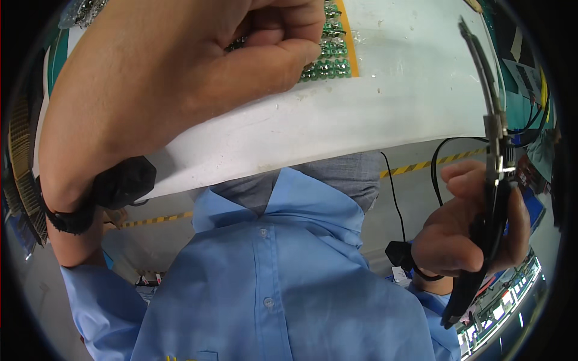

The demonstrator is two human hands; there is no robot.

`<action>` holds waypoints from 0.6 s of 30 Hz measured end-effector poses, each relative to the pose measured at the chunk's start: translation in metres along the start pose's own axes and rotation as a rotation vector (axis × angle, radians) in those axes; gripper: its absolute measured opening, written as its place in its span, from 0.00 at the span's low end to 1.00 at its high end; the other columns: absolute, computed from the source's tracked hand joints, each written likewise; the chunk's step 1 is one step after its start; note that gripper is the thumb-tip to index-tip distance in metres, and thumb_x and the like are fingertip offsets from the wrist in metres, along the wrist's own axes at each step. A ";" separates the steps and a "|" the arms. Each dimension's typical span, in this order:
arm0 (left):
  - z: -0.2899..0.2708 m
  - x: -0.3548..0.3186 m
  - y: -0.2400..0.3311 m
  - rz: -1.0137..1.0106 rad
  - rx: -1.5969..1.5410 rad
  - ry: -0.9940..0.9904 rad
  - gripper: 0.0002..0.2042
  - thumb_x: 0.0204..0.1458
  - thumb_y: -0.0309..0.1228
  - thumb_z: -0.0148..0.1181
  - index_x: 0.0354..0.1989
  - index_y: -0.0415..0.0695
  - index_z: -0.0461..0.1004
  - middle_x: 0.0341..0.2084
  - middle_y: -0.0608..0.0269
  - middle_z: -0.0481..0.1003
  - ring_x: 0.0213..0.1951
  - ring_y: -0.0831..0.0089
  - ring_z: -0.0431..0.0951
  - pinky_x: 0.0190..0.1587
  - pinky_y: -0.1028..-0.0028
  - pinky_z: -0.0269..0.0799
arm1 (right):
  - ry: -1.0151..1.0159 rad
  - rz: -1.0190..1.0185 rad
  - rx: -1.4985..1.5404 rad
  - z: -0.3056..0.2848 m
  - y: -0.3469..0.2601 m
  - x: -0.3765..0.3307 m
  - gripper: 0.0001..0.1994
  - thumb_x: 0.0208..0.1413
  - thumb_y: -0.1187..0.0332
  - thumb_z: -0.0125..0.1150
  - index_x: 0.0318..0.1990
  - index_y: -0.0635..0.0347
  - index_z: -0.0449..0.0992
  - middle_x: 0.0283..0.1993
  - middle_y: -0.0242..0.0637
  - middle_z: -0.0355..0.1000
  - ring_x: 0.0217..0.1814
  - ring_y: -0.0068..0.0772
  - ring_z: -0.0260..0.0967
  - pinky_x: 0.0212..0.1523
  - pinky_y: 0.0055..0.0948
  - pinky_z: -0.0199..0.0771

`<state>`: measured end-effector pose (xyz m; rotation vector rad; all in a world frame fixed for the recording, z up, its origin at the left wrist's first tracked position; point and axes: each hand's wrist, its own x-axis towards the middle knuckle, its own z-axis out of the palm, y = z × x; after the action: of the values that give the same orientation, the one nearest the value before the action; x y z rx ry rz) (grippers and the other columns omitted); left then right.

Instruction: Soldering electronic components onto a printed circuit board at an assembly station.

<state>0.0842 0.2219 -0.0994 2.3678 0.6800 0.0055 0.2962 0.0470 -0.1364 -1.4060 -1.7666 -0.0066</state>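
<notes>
My left hand (pixel 265 54) is over the white worktop (pixel 415 102), its fingers curled and pressed together. Under and beside its fingertips lie rows of small green circuit boards (pixel 328 69) with shiny solder spots, edged by an orange-yellow strip (pixel 350 39). Whatever the left fingers hold, if anything, is hidden. My right hand (pixel 460 231) is off the worktop's near right side, wrapped round a long tool (pixel 498 198). It has a black handle, a metal middle section and thin, dark, slightly bent metal prongs pointing up and away; its exact kind is unclear.
Black wristbands with dark blocks sit on my left wrist (pixel 123 183) and right wrist (pixel 400 256). A black cable (pixel 435 174) hangs by the worktop's edge. A clear bag of small metal parts (pixel 84 12) lies far left. Yellow-black tape (pixel 415 165) marks the floor.
</notes>
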 end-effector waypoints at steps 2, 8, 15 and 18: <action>0.001 0.001 -0.002 0.034 0.012 -0.016 0.04 0.42 0.22 0.60 0.26 0.39 0.72 0.17 0.71 0.65 0.20 0.83 0.60 0.23 0.81 0.54 | 0.005 0.005 0.077 -0.002 0.001 -0.005 0.30 0.59 0.43 0.31 0.53 0.65 0.55 0.28 0.49 0.69 0.26 0.34 0.68 0.29 0.30 0.74; -0.002 0.001 -0.004 0.083 0.031 -0.033 0.04 0.41 0.22 0.60 0.26 0.39 0.72 0.17 0.71 0.65 0.20 0.83 0.60 0.23 0.81 0.55 | -0.056 -0.010 0.418 -0.003 -0.001 -0.006 0.32 0.59 0.44 0.31 0.53 0.68 0.56 0.29 0.53 0.70 0.28 0.40 0.70 0.27 0.35 0.75; -0.005 0.005 -0.005 0.137 0.039 -0.046 0.05 0.41 0.21 0.60 0.27 0.38 0.72 0.17 0.70 0.65 0.20 0.83 0.61 0.23 0.80 0.55 | -0.294 -0.017 0.553 -0.012 0.000 0.011 0.32 0.53 0.43 0.49 0.53 0.64 0.58 0.26 0.51 0.70 0.27 0.42 0.70 0.25 0.35 0.73; 0.000 0.004 -0.006 0.147 0.047 -0.050 0.05 0.41 0.21 0.60 0.27 0.38 0.72 0.17 0.70 0.65 0.20 0.82 0.61 0.23 0.80 0.55 | -0.302 -0.014 0.557 0.008 -0.004 0.013 0.29 0.53 0.44 0.51 0.48 0.61 0.60 0.21 0.46 0.69 0.21 0.36 0.68 0.19 0.27 0.63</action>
<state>0.0845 0.2274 -0.1033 2.4493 0.4860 -0.0058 0.2882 0.0598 -0.1311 -1.0196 -1.8261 0.6703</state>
